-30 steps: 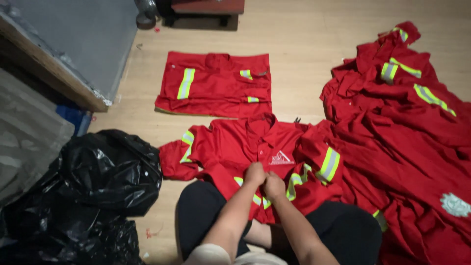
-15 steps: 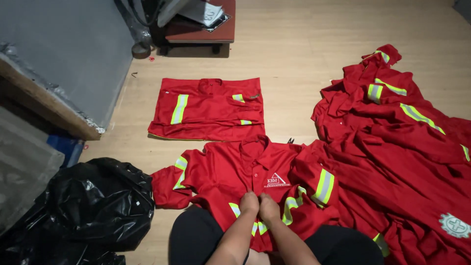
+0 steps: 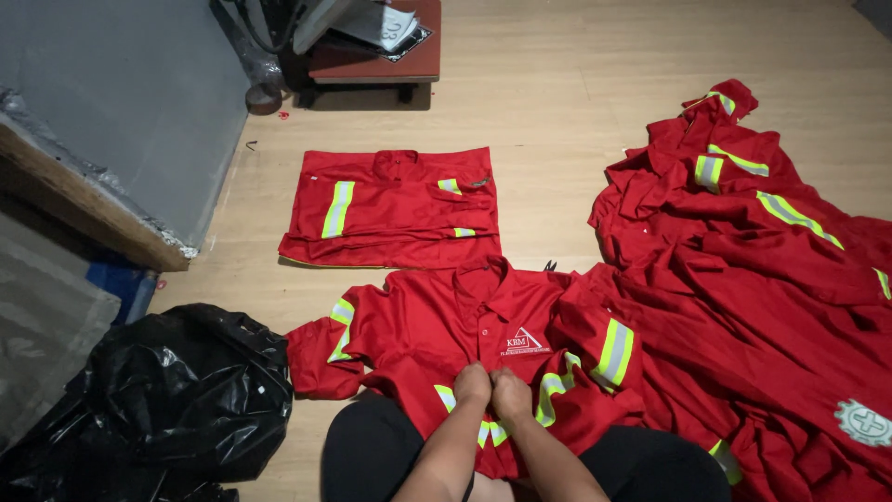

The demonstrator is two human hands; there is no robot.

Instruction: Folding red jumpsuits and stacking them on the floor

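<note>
**A:** Where are the hands?

**B:** Both sit close together at the near middle of the view. The left hand (image 3: 472, 383) and the right hand (image 3: 510, 390) are closed into fists side by side, knuckles touching, each pinching the front of a red work shirt (image 3: 437, 325) near its button line.

**A:** And the shirt itself?

**B:** It lies face up on the wooden floor (image 3: 557, 121), collar pointing far, hem drawn over the person's lap. Its left sleeve is spread out flat toward a black plastic bag (image 3: 177, 400); the right sleeve, with a yellow-and-grey reflective band, overlaps the edge of a heap. A small white emblem sits on the chest, just beyond the right hand.

**A:** What heap?

**B:** A big pile of red shirts (image 3: 762, 270) of the same kind, loose and crumpled, filling the right side from far to near. Reflective stripes show here and there, and a round white-green emblem near the near right corner.

**A:** Anything already folded?

**B:** One folded red shirt (image 3: 395, 204) lies flat on the floor just beyond the open one, apart from it, squared into a rectangle with stripes showing.

**A:** The rest?

**B:** A low reddish table (image 3: 381, 56) stands at the far edge with papers on it. A grey panel (image 3: 121, 102) leans along the left side.
</note>
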